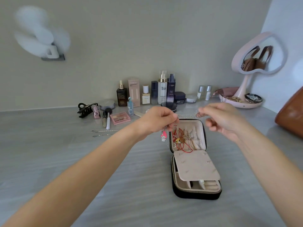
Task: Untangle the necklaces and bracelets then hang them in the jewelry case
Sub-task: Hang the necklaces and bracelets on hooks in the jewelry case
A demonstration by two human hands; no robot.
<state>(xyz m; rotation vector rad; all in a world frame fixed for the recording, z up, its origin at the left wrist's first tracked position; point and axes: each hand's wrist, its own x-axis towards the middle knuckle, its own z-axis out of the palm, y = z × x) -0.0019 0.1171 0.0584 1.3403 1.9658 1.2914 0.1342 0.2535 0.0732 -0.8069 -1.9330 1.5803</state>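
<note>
A black zip jewelry case lies open on the grey tabletop, its beige lid half holding a tangle of red cords and thin chains. A beige flap covers most of the lower half. My left hand pinches a silver chain above the lid's left edge; a pink character charm dangles below those fingers. My right hand pinches the chain's other end, so it stretches between both hands. Two more silver chains lie on the table to the left.
Cosmetic bottles and jars line the back wall. A hair claw, brushes and a pink palette lie left of the hands. A heart-shaped mirror on a pink tray stands at the right, next to a brown bag.
</note>
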